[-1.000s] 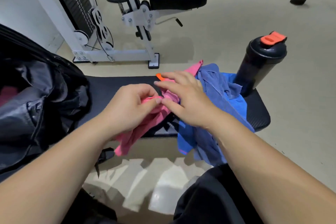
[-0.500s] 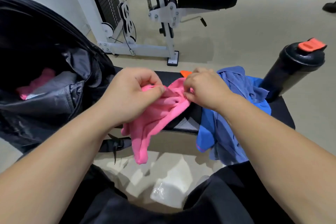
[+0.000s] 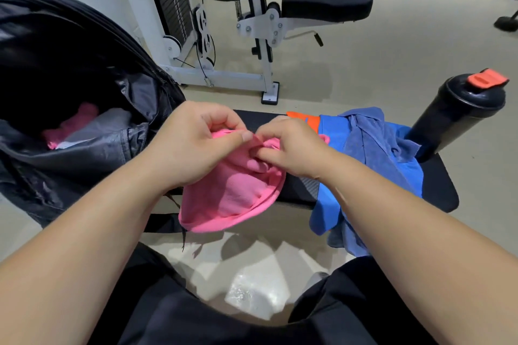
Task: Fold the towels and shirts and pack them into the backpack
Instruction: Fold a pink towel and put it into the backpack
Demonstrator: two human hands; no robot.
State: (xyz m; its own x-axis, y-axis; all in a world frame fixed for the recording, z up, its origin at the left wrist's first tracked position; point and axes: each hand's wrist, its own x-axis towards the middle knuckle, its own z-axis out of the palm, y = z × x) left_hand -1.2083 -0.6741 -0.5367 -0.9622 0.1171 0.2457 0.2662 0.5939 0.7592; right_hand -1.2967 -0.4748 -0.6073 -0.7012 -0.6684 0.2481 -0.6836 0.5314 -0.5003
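Midway through a fold, by the look of the head view, a pink cloth (image 3: 232, 190) hangs bunched from both hands over the near edge of a black bench (image 3: 437, 185), its long side running left to right. The left hand (image 3: 190, 148) pinches the top edge between thumb and curled fingers. The right hand (image 3: 291, 148), just beside it, nips the same edge. The open backpack (image 3: 92, 154) gapes to the left, nearer the left hand, with pink fabric (image 3: 70, 126) inside. Blue garments (image 3: 364, 143) lie heaped to the right.
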